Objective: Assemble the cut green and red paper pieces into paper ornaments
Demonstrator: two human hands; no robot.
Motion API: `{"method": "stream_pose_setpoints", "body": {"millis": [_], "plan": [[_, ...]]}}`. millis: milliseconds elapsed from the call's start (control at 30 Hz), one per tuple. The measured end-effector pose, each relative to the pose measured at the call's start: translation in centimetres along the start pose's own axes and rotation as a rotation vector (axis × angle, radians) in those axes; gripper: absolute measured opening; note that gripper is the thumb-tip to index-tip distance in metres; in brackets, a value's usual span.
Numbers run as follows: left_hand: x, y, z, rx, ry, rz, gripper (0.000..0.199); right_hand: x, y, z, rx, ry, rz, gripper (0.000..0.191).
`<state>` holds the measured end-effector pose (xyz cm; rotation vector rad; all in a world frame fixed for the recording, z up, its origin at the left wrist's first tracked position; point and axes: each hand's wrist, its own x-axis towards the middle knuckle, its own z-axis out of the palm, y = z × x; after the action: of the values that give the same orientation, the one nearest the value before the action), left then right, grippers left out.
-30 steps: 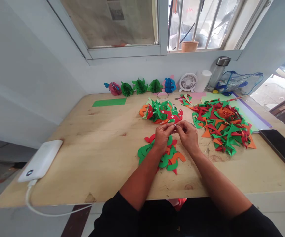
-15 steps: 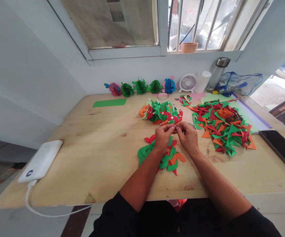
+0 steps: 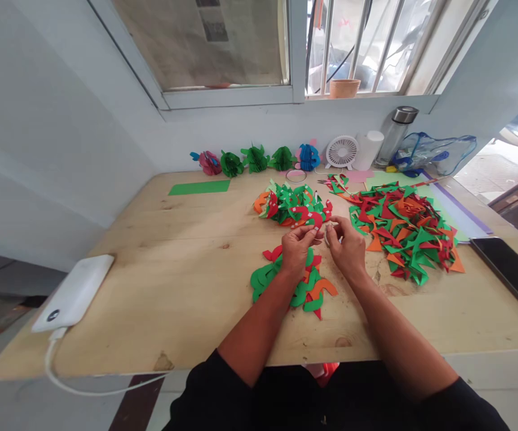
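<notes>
My left hand (image 3: 300,244) is closed in a pinch at the end of a curved red paper piece (image 3: 315,219) that bears small white squares. Just to its right, my right hand (image 3: 347,244) has its fingers curled round a small white roll (image 3: 327,236) that looks like tape, mostly hidden by the fingers. Behind the hands lies a heap of green, red and orange paper pieces (image 3: 290,200) dotted with white squares. Curved paper cut-outs (image 3: 265,276), mostly green, lie under and beside my left wrist.
A large pile of paper scraps (image 3: 414,230) lies at right, near a phone (image 3: 510,272). Along the wall stand folded paper figures (image 3: 255,158), a small fan (image 3: 342,151) and a glass bottle (image 3: 396,134). A green paper strip (image 3: 199,187) and a white power bank (image 3: 74,293) are at left.
My right hand has drawn slightly away to the right, opening a small gap between the fingertips of both hands. My left hand has stayed almost in place.
</notes>
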<state>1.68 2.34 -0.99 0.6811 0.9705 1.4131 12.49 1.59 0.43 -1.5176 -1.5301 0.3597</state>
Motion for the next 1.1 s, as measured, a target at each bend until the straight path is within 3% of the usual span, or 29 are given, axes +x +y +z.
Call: {"method": "stream_pose_setpoints", "body": {"millis": [333, 800, 1100], "plan": [[-0.7, 0.6, 0.3, 0.069, -0.093, 0.0, 0.019, 0.3, 0.3, 0.4, 0.663, -0.178, 0.244, 0.02], [-0.9, 0.9, 0.4, 0.133, -0.121, 0.015, 0.022, 0.3, 0.2, 0.4, 0.827, -0.183, 0.426, 0.027], [-1.1, 0.9, 0.4, 0.177, -0.147, 0.031, 0.023, 0.4, 0.7, 0.4, 0.8, -0.158, 0.397, 0.027]]}}
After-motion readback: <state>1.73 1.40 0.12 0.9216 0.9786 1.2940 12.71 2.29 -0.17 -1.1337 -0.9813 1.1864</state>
